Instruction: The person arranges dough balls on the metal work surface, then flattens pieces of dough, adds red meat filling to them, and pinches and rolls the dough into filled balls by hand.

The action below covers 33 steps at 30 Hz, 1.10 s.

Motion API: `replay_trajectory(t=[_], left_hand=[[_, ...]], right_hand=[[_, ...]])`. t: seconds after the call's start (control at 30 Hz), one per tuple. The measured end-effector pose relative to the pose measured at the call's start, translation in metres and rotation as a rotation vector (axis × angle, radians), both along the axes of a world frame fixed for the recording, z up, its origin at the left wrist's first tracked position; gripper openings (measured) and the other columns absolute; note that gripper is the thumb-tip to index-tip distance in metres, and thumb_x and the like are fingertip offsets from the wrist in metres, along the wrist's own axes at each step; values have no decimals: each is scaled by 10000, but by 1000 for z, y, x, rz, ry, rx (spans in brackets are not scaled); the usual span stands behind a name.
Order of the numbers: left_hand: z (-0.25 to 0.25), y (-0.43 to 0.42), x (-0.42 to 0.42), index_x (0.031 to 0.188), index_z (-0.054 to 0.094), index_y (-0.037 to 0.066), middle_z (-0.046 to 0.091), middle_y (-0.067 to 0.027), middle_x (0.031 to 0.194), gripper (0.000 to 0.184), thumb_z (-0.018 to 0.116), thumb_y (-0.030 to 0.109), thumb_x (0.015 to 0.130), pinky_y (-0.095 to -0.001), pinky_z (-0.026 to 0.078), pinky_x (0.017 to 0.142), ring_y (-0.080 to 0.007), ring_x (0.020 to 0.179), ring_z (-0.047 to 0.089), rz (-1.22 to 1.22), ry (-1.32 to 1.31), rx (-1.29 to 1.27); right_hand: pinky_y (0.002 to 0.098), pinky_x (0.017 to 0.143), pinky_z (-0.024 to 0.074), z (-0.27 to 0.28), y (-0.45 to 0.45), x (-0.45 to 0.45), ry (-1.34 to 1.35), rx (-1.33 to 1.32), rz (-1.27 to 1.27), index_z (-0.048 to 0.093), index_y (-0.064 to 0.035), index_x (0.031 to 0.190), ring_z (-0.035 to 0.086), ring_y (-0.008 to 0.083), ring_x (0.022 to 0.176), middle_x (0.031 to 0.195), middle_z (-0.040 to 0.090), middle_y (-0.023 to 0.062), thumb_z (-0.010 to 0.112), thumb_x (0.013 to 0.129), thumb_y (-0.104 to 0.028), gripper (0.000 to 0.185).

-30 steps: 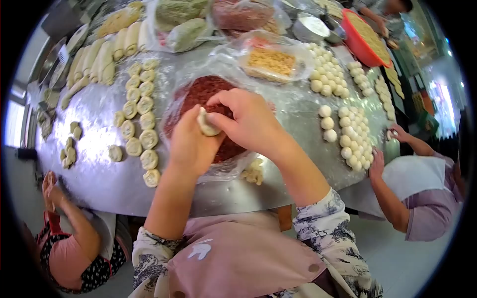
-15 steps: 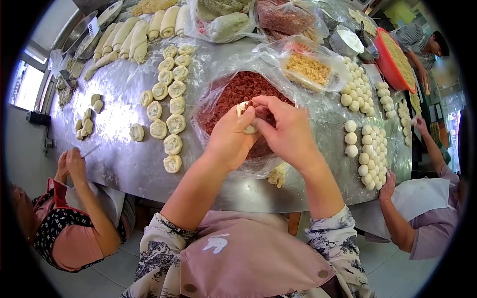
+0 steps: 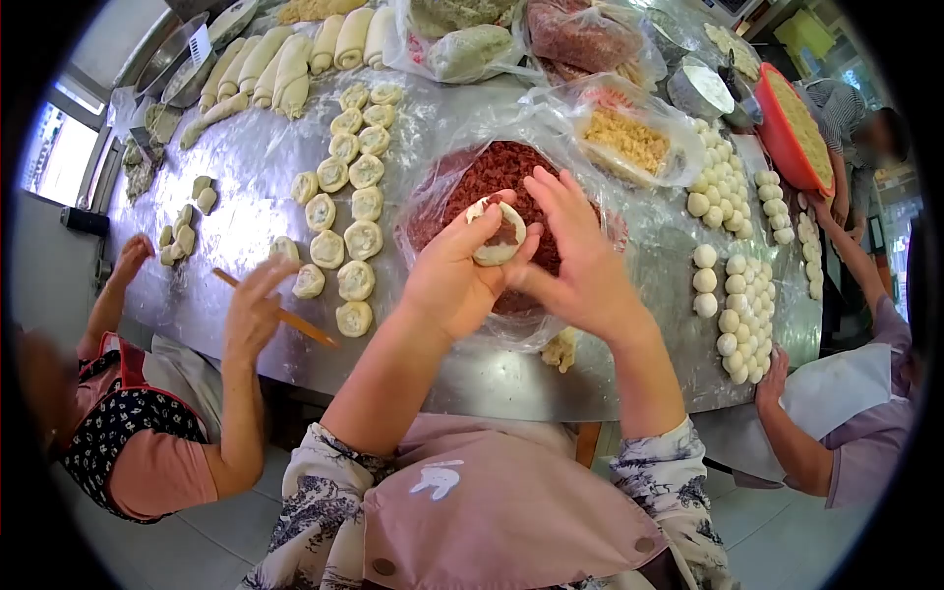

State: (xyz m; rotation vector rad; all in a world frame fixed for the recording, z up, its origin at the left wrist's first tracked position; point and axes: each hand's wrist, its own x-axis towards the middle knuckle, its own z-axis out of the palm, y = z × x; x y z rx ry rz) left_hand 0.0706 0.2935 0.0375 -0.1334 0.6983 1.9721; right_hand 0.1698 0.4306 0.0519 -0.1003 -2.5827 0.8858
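My left hand [image 3: 454,273] is closed around a filled dough piece [image 3: 497,256], whose pale rim curls up around dark red filling. Just to its right, my right hand [image 3: 582,270] has its fingers stretched apart, with the thumb close to the dough. Both hands are above a clear plastic bag of crumbly dark red filling [image 3: 501,160], which they partly cover. To the left, flat dough rounds [image 3: 366,239] stand in rows on the metal table [image 3: 452,369].
At left, a co-worker's hand [image 3: 254,307] is beside a wooden stick [image 3: 313,329]. Round white dough balls [image 3: 744,310] sit at right, near another person's hand [image 3: 774,376]. A container of yellow crumbs [image 3: 629,140], dough rolls [image 3: 292,74] and a red basin [image 3: 792,128] stand farther back.
My right hand has opened and drawn off the dough, whose rim and filling now show. At left, the co-worker's hands have moved apart, one reaching towards the dough rounds.
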Motion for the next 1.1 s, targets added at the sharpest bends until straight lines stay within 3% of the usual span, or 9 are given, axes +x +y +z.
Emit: replay_trajectory(t=[0.03,0.13,0.27,0.47,0.6,0.73,0.83,1.0,1.1], left_hand=[[-1,0,1,1269,549,11,612,-105,1193,310,481,190,1024,-356,543,940,-240,1101,620,-34,14,46],[-13,2,3,1277,527,35,608,-80,1180,294,482,181,1026,-299,532,826,-186,1029,605,-129,51,187],[-13,-1,3,1277,454,59,583,-19,1064,257,457,85,1022,-185,400,526,-36,667,482,-185,80,248],[-2,8,14,1317,433,54,587,-42,1098,337,445,39,981,-236,505,756,-95,870,590,-115,166,57],[9,6,15,1398,378,0,530,-119,1276,496,407,319,1018,-366,432,1007,-201,1055,576,-141,39,219],[0,6,6,1407,386,41,500,-122,1341,568,268,474,1058,-399,389,1083,-246,1259,493,-243,-110,479],[8,10,15,1413,388,52,494,-114,1355,583,228,487,1059,-409,376,1103,-250,1273,482,-183,36,166],[18,11,24,1390,401,51,491,-118,1361,526,241,437,1070,-390,399,1094,-232,1248,506,-126,39,150],[9,13,26,1364,419,42,510,-119,1333,444,290,356,1079,-362,436,1058,-219,1216,530,-143,183,147]], right_hand=[[550,1132,253,-9,-2,1,-19,53,20,359,21,1442,303,492,1386,1477,400,220,762,762,-515,955],[597,1120,224,-26,-13,-1,91,129,-40,413,-5,1397,314,472,1391,1454,435,200,716,777,-549,879],[601,1113,222,-35,-20,-9,232,134,-90,478,-29,1306,340,461,1385,1416,485,168,617,824,-597,758],[577,1137,163,-42,-21,-11,312,-4,-110,533,-57,1228,323,467,1400,1376,537,132,448,936,-614,635],[566,1148,114,-43,-12,-9,320,-202,-43,554,-92,1209,269,462,1432,1382,543,125,405,986,-571,548],[569,1150,90,-32,-16,-3,263,-159,-33,552,-112,1224,233,451,1451,1390,543,123,380,998,-569,538],[567,1151,75,-33,-18,-1,303,-195,-33,555,-110,1235,227,451,1452,1392,539,127,377,1005,-558,533],[548,1156,90,-25,-26,-3,356,-321,-86,582,-87,1225,270,432,1441,1367,558,131,417,1016,-493,485],[527,1165,87,-29,-26,-2,300,-130,-142,595,-75,1216,318,411,1425,1322,591,132,441,1022,-436,438]])
